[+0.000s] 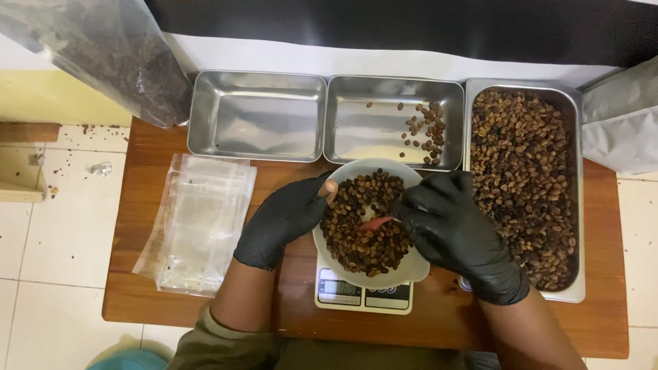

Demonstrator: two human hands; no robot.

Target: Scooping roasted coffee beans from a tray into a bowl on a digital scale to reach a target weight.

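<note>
- The step in hand looks like sorting coffee beans (363,226) in a white bowl (411,264) that sits on a small scale (363,294) near the front edge of the bench (137,274).
- The left hand (284,219) steadies the bowl's rim, fingers curled against it, gripping nothing else.
- The right hand (449,226) is over the beans, fingers pinched on a small red tool (375,223).
- Judging by this, the next move calls for fine picking without tipping the bowl.
- Along the back edge sit an empty steel tray (257,116) and a tray with a few beans (394,123); a full tray (524,185) lines the right edge.
- Clear bags (199,226) lie toward the left edge; nothing blocks the hands.
</note>
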